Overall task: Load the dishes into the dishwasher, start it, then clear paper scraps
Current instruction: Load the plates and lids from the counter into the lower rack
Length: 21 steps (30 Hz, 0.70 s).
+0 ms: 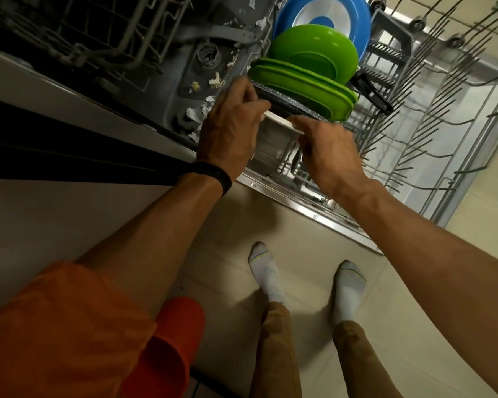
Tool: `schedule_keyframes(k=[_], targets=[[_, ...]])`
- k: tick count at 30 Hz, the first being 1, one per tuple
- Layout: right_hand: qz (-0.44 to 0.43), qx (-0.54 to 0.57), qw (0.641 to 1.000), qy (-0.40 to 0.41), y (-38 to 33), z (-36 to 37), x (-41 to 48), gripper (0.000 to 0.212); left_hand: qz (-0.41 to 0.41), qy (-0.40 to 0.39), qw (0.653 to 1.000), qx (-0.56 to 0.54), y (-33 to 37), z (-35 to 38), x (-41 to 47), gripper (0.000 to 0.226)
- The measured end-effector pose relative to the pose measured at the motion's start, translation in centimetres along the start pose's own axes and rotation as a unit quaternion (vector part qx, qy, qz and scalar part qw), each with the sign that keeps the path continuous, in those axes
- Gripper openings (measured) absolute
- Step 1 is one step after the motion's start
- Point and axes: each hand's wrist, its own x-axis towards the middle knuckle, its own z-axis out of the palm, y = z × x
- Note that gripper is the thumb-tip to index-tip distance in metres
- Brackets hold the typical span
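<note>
View from above, looking down into an open dishwasher. At the centre of the frame, two bare hands hold a thin white plate (282, 122) by its rim. The left hand (230, 130), with a black wristband (219, 175), has its fingers curled round the plate's left end. The right hand (328, 152) grips the right end. The plate is over the near end of the pulled-out lower rack (431, 116), just in front of a dark speckled dish (288, 103).

Behind that dish, toward the top centre, stand green plates (299, 81), a green bowl (314, 50) and a blue plate (322, 15), all packed closely together. The rest of the rack stretches to the upper right.

Torn paper scraps (194, 113) lie on the dishwasher floor (184, 70), left of the hands. At the lower left an orange cup (179, 326) sits beside the person's orange sleeve (55, 326). Two feet in white socks (266, 271) stand on pale tiles (400, 326) at the bottom centre.
</note>
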Motion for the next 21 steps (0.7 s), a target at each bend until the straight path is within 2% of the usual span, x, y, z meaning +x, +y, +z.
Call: schedule_keyframes(k=[3,9,11,15,18,21], targets=[[0.005,-0.015,1.000,-0.003,0.1,0.3,0.6,0.050,-0.005,-0.003,1.000,-0.018,-0.1,0.2,0.1,0.016],[-0.043,-0.032,0.998,0.016,-0.1,0.4,0.6,0.042,-0.029,-0.031,0.999,-0.022,-0.8,0.1,0.0,0.031],[-0.072,-0.052,0.995,0.043,0.2,0.4,-0.2,0.047,-0.050,-0.052,0.997,-0.011,-1.3,0.1,0.1,0.037],[-0.109,-0.128,0.985,0.024,1.2,1.5,-2.3,0.062,-0.061,-0.081,0.995,0.010,-1.8,0.2,0.3,0.045],[-0.101,-0.152,0.983,0.013,1.6,2.3,-3.0,0.075,-0.039,-0.078,0.996,0.024,-1.7,0.3,0.0,0.048],[-0.084,-0.167,0.982,0.018,1.0,2.4,-3.1,0.079,0.014,-0.072,0.997,0.035,-1.5,0.8,-0.9,0.051]])
